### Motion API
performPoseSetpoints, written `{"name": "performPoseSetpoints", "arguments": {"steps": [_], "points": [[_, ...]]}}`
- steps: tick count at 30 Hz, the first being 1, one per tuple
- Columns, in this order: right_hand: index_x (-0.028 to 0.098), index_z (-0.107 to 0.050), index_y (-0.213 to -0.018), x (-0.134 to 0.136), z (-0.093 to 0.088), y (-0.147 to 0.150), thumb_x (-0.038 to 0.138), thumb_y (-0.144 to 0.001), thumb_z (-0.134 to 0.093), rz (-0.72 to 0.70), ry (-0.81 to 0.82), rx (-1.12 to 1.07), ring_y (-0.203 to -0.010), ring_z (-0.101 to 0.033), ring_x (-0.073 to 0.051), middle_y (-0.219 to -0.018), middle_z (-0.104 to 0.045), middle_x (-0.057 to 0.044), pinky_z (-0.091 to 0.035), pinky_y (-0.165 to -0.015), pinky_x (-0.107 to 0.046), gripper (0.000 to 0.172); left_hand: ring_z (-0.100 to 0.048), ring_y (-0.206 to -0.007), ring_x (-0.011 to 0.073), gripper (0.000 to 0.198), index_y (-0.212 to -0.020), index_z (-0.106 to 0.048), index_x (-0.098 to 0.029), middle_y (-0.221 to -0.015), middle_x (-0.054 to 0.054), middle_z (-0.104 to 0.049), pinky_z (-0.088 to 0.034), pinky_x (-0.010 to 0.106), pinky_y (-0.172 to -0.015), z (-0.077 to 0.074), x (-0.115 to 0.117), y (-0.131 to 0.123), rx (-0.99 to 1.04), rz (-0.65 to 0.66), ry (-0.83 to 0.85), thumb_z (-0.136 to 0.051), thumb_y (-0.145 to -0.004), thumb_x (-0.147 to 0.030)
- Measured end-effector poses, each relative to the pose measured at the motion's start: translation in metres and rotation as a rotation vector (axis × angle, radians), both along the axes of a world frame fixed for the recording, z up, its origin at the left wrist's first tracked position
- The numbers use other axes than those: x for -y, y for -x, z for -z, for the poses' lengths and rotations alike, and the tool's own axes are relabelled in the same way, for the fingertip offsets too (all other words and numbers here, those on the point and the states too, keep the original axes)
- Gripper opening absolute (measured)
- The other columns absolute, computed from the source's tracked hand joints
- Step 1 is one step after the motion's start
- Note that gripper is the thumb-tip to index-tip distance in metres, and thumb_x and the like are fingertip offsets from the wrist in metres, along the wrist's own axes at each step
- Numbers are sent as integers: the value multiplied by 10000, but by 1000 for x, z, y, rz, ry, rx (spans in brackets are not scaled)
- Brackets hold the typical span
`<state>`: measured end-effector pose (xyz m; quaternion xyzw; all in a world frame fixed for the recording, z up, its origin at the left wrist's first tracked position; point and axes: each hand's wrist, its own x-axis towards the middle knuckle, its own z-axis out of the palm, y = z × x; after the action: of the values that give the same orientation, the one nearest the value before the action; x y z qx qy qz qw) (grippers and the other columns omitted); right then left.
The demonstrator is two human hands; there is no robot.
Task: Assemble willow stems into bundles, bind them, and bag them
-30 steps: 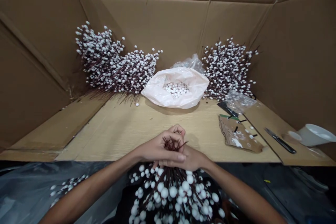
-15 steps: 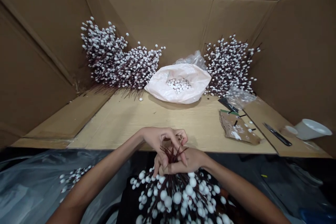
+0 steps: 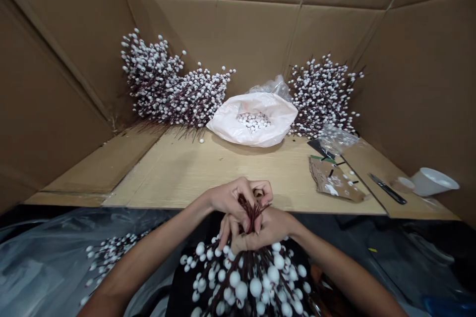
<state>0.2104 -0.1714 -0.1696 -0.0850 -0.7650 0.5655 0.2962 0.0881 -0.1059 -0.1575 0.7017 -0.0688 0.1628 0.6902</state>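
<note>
My right hand [image 3: 270, 229] is wrapped round a bunch of white-berry stems [image 3: 256, 286] at the table's near edge. The bunch hangs upside down, its dark red stem ends poking up out of the fist and the white berries spreading out below. My left hand [image 3: 235, 197] is closed on the stem ends from above and the left, thumb and fingers pinching round them. Parts of the fingers of both hands are hidden by each other and by the stems.
Bunches of white-berry stems [image 3: 174, 84] lean at the back left, another [image 3: 323, 94] at the back right. Between them sits a white bag [image 3: 230, 126] of loose berries. On the right are a cardboard piece [image 3: 329, 181], a utility knife [image 3: 388, 189] and a white cup [image 3: 433, 182].
The stem ends are drawn closer together, where before they were splayed. My left hand has closed in around them. The view has shifted slightly.
</note>
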Motion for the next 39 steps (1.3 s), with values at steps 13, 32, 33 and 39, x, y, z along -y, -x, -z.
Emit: {"name": "performPoseSetpoints", "arguments": {"steps": [13,32,33,39], "points": [[183,-603,-969,7,7,-39,481,-611,-812,251,289,-78,-940,-610,-179,-969,-631,-33,-456,-928,-343,511,-443,-676,121,305,-577,-722,-161,-730,16,-437,-354,223,-573,0,15,14,142,-388,43,-801,-659,-443],[202,-632,-950,107,-63,-55,172,-912,-542,945,-337,417,-839,-632,-114,-882,-676,-7,-499,-755,-207,102,-396,-635,112,307,-603,-711,-152,-758,22,-444,-351,215,-564,-7,29,19,214,-704,204,-800,-653,-441],[197,-629,-966,110,-64,-53,170,-918,-527,936,-336,478,-851,-631,-121,-900,-673,-18,-504,-765,-218,116,-398,-640,114,317,-610,-711,-149,-754,21,-443,-354,215,-565,-8,29,19,203,-715,204,-797,-653,-451],[184,-617,-987,107,-64,-40,71,-884,-510,1074,-547,344,-852,-616,-150,-893,-661,-49,-516,-762,-267,187,-429,-688,135,372,-580,-706,-149,-768,33,-446,-383,229,-605,-13,35,19,179,-777,105,-778,-657,-506]]}}
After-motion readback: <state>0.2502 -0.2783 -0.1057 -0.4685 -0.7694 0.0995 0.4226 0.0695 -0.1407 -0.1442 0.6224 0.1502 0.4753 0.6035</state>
